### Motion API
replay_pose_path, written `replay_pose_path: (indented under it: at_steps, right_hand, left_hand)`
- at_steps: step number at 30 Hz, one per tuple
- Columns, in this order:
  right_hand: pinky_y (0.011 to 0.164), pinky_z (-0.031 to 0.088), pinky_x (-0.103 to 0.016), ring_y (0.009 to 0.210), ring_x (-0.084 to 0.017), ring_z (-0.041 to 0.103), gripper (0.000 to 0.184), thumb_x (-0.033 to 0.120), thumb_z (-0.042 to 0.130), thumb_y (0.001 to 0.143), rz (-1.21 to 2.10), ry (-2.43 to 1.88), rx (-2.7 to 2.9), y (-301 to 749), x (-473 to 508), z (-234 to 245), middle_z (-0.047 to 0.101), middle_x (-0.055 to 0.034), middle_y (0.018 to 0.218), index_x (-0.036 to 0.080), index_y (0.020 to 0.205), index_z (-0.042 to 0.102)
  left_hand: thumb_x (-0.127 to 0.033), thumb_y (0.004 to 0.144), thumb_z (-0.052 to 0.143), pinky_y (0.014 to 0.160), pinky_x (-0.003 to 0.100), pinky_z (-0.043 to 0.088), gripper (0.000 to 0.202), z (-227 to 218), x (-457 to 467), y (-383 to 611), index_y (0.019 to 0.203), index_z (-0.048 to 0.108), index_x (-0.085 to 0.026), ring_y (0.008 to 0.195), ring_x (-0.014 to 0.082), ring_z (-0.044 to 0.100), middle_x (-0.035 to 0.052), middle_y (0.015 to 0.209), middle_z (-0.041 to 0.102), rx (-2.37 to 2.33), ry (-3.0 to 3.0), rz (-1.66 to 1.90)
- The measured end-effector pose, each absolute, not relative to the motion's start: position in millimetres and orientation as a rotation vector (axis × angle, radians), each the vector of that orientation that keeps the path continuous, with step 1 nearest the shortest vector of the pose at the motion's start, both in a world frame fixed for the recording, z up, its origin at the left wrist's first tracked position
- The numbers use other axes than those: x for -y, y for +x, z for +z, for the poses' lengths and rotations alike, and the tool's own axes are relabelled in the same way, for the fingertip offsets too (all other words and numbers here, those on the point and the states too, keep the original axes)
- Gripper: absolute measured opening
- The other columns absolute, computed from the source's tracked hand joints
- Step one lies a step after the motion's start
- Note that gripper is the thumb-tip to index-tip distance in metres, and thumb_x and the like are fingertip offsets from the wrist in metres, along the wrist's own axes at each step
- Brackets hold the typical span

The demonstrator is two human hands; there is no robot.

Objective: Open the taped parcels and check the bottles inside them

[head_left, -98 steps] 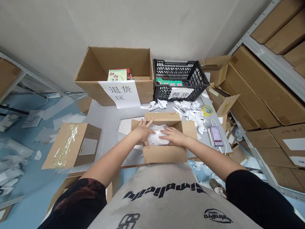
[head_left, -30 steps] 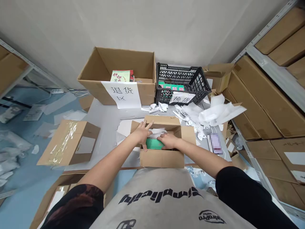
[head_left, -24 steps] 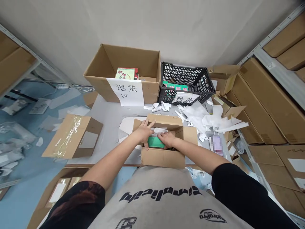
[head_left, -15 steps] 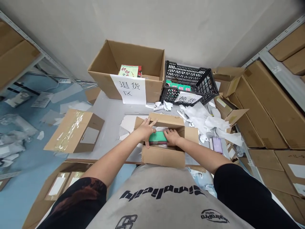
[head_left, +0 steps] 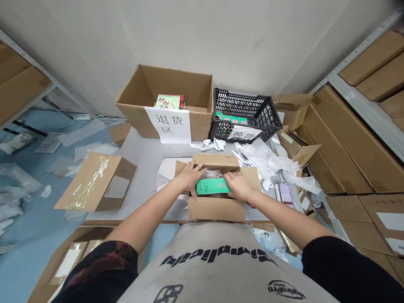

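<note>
The left hand [head_left: 189,178] lies spread and flat, fingers over the far-left rim of the small open carton [head_left: 217,209] and thumb hooked down its left side, pinning it rather than gripping anything. The right hand [head_left: 238,185] is curled around the right end of a green box [head_left: 211,185], which lies flat in the carton's mouth between the two hands. Because the hold is at one end only, the box's left end could sag, letting it slip from the fingers back into the carton or snag on the white wrapping inside. The carton stands at the near edge of the tabletop [head_left: 142,153], so a pull toward the body with the left hand slack could drag it off. To the right, crumpled paper [head_left: 268,155] is heaped beside a phone-like item [head_left: 285,194], and a swinging elbow could sweep them off. The black crate [head_left: 249,110] and the large labelled carton [head_left: 134,120] stand farther back.
</note>
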State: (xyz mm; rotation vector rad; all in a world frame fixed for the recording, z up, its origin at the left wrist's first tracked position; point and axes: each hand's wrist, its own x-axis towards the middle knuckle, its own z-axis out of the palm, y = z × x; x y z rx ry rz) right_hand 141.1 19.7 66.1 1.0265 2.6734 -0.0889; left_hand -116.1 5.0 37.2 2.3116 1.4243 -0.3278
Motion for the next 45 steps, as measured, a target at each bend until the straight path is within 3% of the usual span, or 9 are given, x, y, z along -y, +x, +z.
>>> replay_pose_path:
  at_steps: [15,21,23,26,30,34,38,41,45]
  right_hand:
    - [0.075,0.042,-0.034,0.093,-0.029,0.061,0.056,0.028,0.067,0.065,0.126,1.399,-2.686,203,-39,169,0.065,-0.0120,0.111,0.017,0.119,0.054]
    - [0.076,0.043,-0.034,0.101,-0.029,0.056,0.049,0.027,0.069,0.072,0.105,1.164,-2.857,197,-34,182,0.061,-0.0123,0.115,0.019,0.118,0.056]
    - [0.079,0.044,-0.035,0.105,-0.028,0.054,0.042,0.021,0.066,0.078,0.176,1.022,-2.958,189,-34,186,0.060,-0.0123,0.115,0.019,0.119,0.056]
    - [0.085,0.046,-0.039,0.109,-0.026,0.052,0.028,0.014,0.053,0.090,0.297,0.744,-3.147,175,-38,193,0.060,-0.0114,0.113,0.021,0.117,0.057]
    - [0.101,0.041,-0.053,0.132,-0.030,0.040,0.038,0.009,0.051,0.091,0.324,0.599,-3.411,172,-46,193,0.055,-0.0101,0.129,0.028,0.124,0.057]
    - [0.112,0.028,-0.063,0.145,-0.032,0.022,0.067,0.010,0.058,0.086,-0.190,1.095,-3.666,174,-41,172,0.030,-0.0056,0.154,0.040,0.143,0.040]
    - [0.106,0.043,-0.053,0.139,-0.029,0.039,0.084,0.031,0.062,0.087,-1.761,1.493,-3.408,156,-20,146,0.031,-0.0095,0.155,0.036,0.154,0.013]
    - [0.104,0.047,-0.046,0.131,-0.028,0.050,0.082,0.038,0.071,0.081,-2.463,1.287,-2.967,137,-7,138,0.041,-0.0087,0.151,0.033,0.151,0.028]
    - [0.103,0.047,-0.043,0.123,-0.024,0.055,0.078,0.036,0.076,0.077,-2.668,1.345,-2.787,130,-4,139,0.050,-0.0075,0.144,0.032,0.145,0.038]
  left_hand:
    - [-0.075,0.039,0.077,0.119,0.051,0.004,0.148,37,-17,-118,0.155,0.012,-0.011,0.146,0.0459,-0.001,0.0215,0.161,0.007,-1.379,2.403,-0.164]
    - [-0.068,0.074,0.063,0.114,0.042,0.030,0.118,95,-2,-112,0.156,-0.007,-0.020,0.146,0.0326,0.024,0.0141,0.162,0.014,-1.337,1.999,0.398]
    - [-0.061,0.080,0.061,0.109,0.041,0.037,0.098,113,-4,-101,0.156,0.009,-0.026,0.139,0.0313,0.038,0.0099,0.157,0.031,-1.158,1.899,0.397]
    - [-0.051,0.066,0.078,0.097,0.040,0.046,0.089,125,-10,-82,0.142,0.041,-0.024,0.119,0.0307,0.056,0.0080,0.136,0.056,-1.032,1.880,0.343]
    - [-0.037,0.059,0.082,0.087,0.039,0.049,0.079,116,-8,-66,0.130,0.050,-0.020,0.103,0.0280,0.060,0.0066,0.119,0.062,-1.171,1.793,0.618]
    - [-0.032,0.060,0.084,0.092,0.040,0.048,0.077,107,6,-58,0.129,0.050,-0.020,0.108,0.0278,0.059,0.0074,0.122,0.061,-1.194,1.601,0.918]
    - [-0.032,0.060,0.087,0.093,0.039,0.049,0.083,107,17,-45,0.132,0.048,-0.021,0.115,0.0291,0.058,0.0104,0.128,0.059,-1.047,1.301,1.126]
    - [-0.029,0.059,0.089,0.093,0.040,0.050,0.086,109,22,-39,0.133,0.046,-0.022,0.116,0.0293,0.059,0.0111,0.130,0.060,-0.953,1.121,1.207]
    - [-0.025,0.061,0.089,0.092,0.045,0.052,0.084,108,29,-42,0.134,0.047,-0.021,0.111,0.0301,0.063,0.0126,0.128,0.062,-0.817,0.967,1.156]
